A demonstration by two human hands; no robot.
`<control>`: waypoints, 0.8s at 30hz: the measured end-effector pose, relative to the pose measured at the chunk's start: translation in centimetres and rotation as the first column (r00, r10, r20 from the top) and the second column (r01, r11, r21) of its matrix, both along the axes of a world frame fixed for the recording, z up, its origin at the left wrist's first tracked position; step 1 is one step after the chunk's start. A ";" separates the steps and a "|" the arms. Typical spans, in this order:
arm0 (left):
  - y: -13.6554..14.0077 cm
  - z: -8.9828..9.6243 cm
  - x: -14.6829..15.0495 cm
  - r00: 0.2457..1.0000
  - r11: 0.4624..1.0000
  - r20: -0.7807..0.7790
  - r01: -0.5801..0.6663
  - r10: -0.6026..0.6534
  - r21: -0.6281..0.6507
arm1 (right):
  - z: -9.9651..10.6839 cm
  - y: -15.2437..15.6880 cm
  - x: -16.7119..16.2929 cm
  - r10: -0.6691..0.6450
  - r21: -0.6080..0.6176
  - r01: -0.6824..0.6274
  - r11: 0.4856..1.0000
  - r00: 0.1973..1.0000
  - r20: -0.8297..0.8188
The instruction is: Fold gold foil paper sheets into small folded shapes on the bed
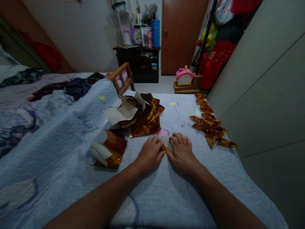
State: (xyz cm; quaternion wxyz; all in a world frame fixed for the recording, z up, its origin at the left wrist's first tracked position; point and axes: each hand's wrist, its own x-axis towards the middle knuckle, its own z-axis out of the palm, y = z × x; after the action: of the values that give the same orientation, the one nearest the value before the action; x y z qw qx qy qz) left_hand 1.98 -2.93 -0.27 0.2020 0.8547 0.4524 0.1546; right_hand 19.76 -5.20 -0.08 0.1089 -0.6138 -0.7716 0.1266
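A small piece of gold foil paper (166,148), partly folded with some of its pale back showing, lies on the blue bedcover between my hands. My left hand (152,151) has its fingers closed on the paper's left side. On the other side, my right hand (181,151) presses its thumb to the paper's lower right edge, fingers bent and resting on the cover. Beyond my left hand is a thick fanned stack of gold foil paper (145,127). A smaller curled bundle of gold sheets (116,149) sits nearer, to the left.
Several folded gold foil pieces (211,127) lie in a row along the right edge of the blue cover (152,197). Pale cabinet panels (269,95) rise at the right. Rumpled clothes (78,87) lie at the far left. A wooden rail (122,78) stands beyond the paper stack.
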 end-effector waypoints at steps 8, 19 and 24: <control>-0.1 0.2 0.1 1.000 1.000 -0.009 -0.022 0.022 -0.016 | -0.4 0.3 1.2 0.075 -0.077 -0.071 0.995 0.996 0.057; -0.1 0.1 0.1 1.000 1.000 0.021 -0.019 0.019 -0.003 | 0.1 0.6 2.1 0.136 -0.154 -0.122 0.981 0.987 0.085; -0.2 -0.3 -0.2 0.991 0.997 0.111 -0.073 0.072 0.002 | 0.1 0.7 2.4 0.152 -0.166 -0.138 0.976 0.986 0.074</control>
State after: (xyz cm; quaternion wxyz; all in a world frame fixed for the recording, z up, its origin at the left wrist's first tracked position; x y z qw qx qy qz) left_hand 1.82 -3.16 -0.60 0.2183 0.8286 0.4707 0.2104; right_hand 22.16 -4.50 0.06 0.0160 -0.5676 -0.8056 0.1693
